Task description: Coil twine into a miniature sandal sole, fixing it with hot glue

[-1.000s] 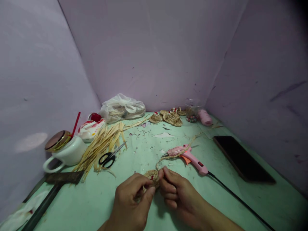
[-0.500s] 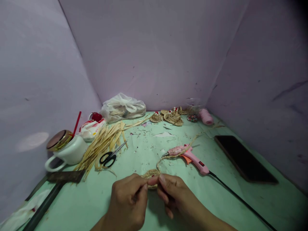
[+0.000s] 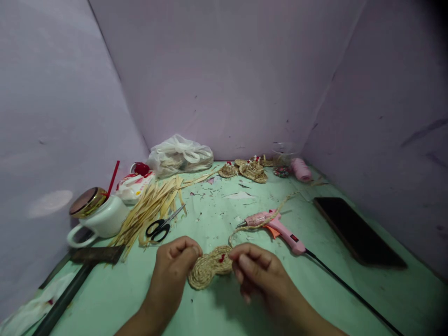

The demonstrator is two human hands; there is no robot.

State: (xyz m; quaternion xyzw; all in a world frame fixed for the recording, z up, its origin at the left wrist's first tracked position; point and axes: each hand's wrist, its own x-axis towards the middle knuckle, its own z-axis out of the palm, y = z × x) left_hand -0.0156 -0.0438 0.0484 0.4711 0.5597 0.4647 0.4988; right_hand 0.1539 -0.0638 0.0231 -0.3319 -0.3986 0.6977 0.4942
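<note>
A coiled piece of braided straw cord [image 3: 203, 273], shaped like a small sole, lies between my hands on the green surface. A small red bit [image 3: 221, 258] sits on its right part. My left hand [image 3: 173, 266] is closed in a pinch at the upper left of the coil; what its fingertips hold is hidden. My right hand [image 3: 259, 270] pinches at the coil's right edge, and I cannot make out what is between thumb and finger. From the coil a loose braided tail [image 3: 250, 228] runs back across a pink glue gun [image 3: 280, 228].
Black-handled scissors [image 3: 163, 228] lie beside straw strips [image 3: 150, 205]. At left are a white cup [image 3: 107, 221] and a hammer [image 3: 94, 256]. A phone [image 3: 357, 231] lies at right. Finished woven pieces [image 3: 252, 170], a plastic bag [image 3: 178, 156] and pink thread [image 3: 300, 170] stand at the back.
My hands have moved apart from each other, the left one to the left. More of the coiled straw piece and its red bit now shows between them.
</note>
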